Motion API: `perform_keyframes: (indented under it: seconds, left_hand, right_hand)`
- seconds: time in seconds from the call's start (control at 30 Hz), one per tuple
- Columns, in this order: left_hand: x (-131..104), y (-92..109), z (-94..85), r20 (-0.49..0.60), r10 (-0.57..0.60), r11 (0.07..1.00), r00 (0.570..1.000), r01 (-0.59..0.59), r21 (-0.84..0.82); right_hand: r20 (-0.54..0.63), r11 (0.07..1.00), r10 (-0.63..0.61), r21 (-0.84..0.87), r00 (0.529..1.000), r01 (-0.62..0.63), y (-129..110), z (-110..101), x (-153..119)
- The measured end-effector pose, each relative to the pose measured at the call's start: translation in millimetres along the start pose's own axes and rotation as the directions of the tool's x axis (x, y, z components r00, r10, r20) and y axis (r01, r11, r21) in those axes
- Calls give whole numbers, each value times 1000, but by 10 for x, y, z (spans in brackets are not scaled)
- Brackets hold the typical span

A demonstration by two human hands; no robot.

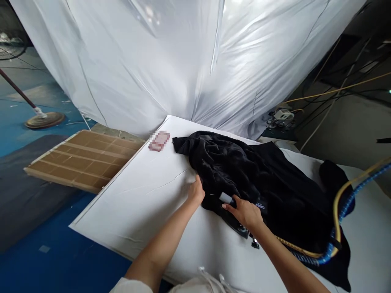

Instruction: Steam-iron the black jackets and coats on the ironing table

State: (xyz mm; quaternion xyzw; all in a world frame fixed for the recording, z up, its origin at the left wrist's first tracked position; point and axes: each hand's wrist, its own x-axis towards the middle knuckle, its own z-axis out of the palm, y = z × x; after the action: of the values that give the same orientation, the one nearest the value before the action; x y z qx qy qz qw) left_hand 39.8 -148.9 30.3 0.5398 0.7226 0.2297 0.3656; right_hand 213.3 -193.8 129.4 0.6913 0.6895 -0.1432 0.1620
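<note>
A black garment (284, 183) with a label reading "GUES" lies spread and rumpled over the white table. My left hand (196, 191) is closed at the garment's left edge, its fingers pinching the cloth. My right hand (246, 211) is wrapped round the dark handle of an iron (241, 231), which rests on the near part of the garment. A grey-white piece (226, 198) shows at the front of the handle. The iron's sole is mostly hidden by the hand and the cloth.
Blue and yellow hoses (330, 248) run from the iron to the right. A blurred reddish item (159, 141) lies at the white table's (128, 203) far left corner. Beside the table is a flat cardboard box (82, 158). White sheeting (171, 61) hangs behind.
</note>
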Motion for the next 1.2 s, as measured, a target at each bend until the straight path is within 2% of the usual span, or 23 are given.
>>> perform_keyframes:
  seconds: [0.13, 0.23, 0.33, 0.43, 0.5, 0.6, 0.7, 0.9, 1.07, 1.2]
  left_hand:
    - [124, -20, -10, -29, -144, 978, 989, 137, -159]
    - [230, -50, -22, -23, -203, 945, 979, 190, -266]
    - [250, -74, -125, -64, -151, 948, 986, 126, -294]
    - [170, -99, -322, -174, -69, 951, 982, 12, -310]
    - [77, -116, -456, -288, -32, 935, 957, -73, -348]
    - [-84, -149, -604, -453, -40, 889, 891, -175, -422]
    - [-220, -204, -701, -533, -74, 858, 843, -219, -465]
    - [-360, -314, -877, -605, -120, 827, 787, -258, -499]
    - [-404, -285, -919, -621, -89, 819, 779, -297, -490]
    - [-424, -268, -852, -618, -48, 820, 785, -322, -473]
  right_hand:
    - [28, 992, -117, -36, 993, 118, -15, -20, -26]
    - [38, 993, -110, -43, 993, 112, -78, -39, -24]
    - [23, 997, -69, -16, 997, 69, -173, -52, 32]
    - [3, 999, -35, 17, 999, 35, -288, -75, 154]
    - [3, 999, -22, 31, 1000, 22, -379, -107, 263]
    - [5, 999, -19, 37, 1000, 19, -534, -172, 424]
    - [-1, 998, -56, 29, 998, 56, -672, -216, 509]
    - [19, 980, -200, -9, 980, 200, -792, -216, 459]
    - [13, 987, -158, -17, 987, 159, -819, -228, 377]
    - [29, 991, -136, 13, 990, 135, -682, -176, 256]
